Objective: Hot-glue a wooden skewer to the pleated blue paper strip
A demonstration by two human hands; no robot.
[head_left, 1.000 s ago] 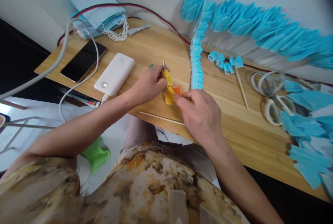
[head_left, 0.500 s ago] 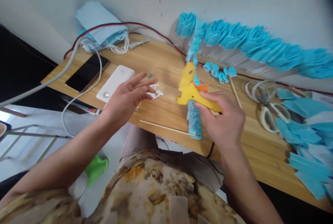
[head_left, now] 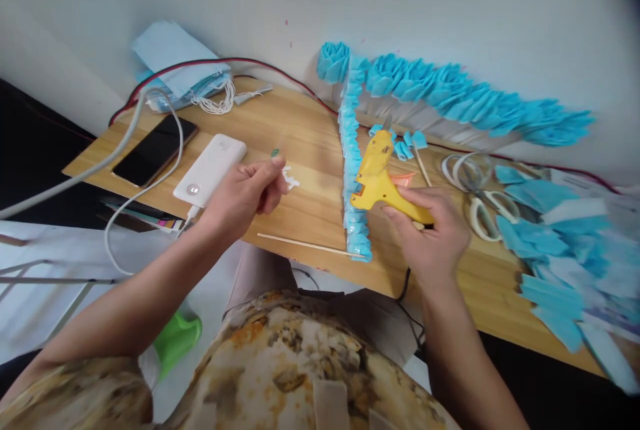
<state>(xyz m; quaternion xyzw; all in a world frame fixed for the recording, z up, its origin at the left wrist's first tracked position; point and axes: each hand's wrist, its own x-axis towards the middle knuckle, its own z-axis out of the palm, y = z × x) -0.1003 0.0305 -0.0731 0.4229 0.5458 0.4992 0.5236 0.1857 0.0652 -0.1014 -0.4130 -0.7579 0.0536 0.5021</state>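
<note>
My right hand [head_left: 435, 230] grips the handle of a yellow glue gun [head_left: 375, 173] with an orange trigger. Its nozzle points up and away, over the table just right of a long ruffled blue strip [head_left: 351, 130]. My left hand [head_left: 253, 190] is closed in a pinch beside a white power bank [head_left: 213, 163]; whatever its fingertips hold, if anything, is hidden. Small white pieces [head_left: 291, 180] lie just past those fingers, and a tiny green bit [head_left: 275, 152] shows above the thumb. A thin wooden stick [head_left: 300, 245] lies near the table's front edge, its right end meeting the strip.
Blue rosettes on stems [head_left: 445, 93] lean along the wall. White-handled scissors [head_left: 485, 217], tape rolls [head_left: 465, 170] and cut blue pieces [head_left: 555, 250] lie to the right. At left are a phone [head_left: 155, 150], a white cable [head_left: 133, 127] and a stack of face masks [head_left: 180, 60].
My left hand's spread fingers have closed into a pinch. The glue gun has moved right, off the blue strip, which now shows along its length. The whole view has shifted slightly.
</note>
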